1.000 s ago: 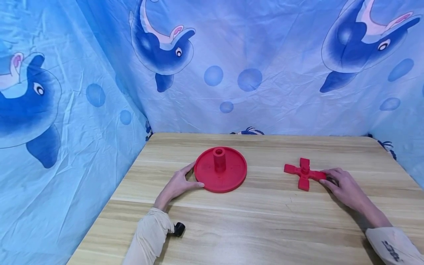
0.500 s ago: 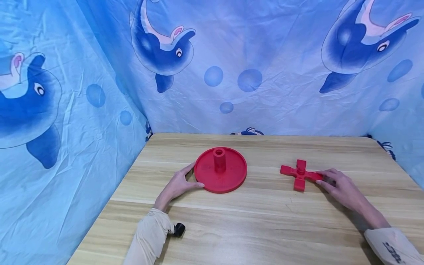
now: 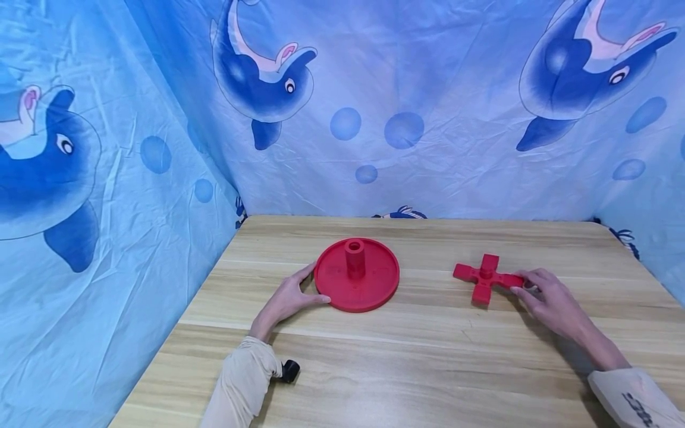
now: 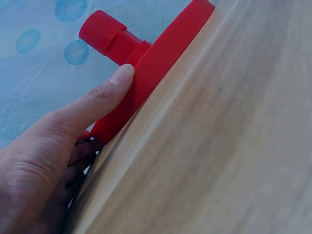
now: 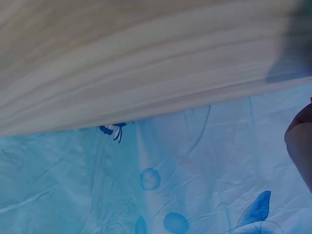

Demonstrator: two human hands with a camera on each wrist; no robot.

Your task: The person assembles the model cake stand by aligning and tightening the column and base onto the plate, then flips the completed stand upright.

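A red round base (image 3: 381, 284) with a raised rim lies flat on the wooden table, a hollow post (image 3: 355, 261) standing at its centre. My left hand (image 3: 285, 298) holds the base by its left rim, thumb at the front and fingers farther back. In the left wrist view the thumb (image 4: 100, 100) presses against the rim's side. To the right, my right hand (image 3: 553, 302) pinches one arm of a red four-armed cross piece (image 3: 486, 274), which has a short stub at its middle. The right wrist view catches only a bit of that hand (image 5: 301, 144) at its edge.
The wooden table (image 3: 385, 368) runs back to a blue dolphin-printed cloth (image 3: 449, 172), which also hangs at the left and right. A small black object (image 3: 289, 371) sticks out by the left sleeve (image 3: 238, 380).
The cross piece has moved slightly left with my right hand, and its tilt has changed. My left hand and the round base have stayed where they were.
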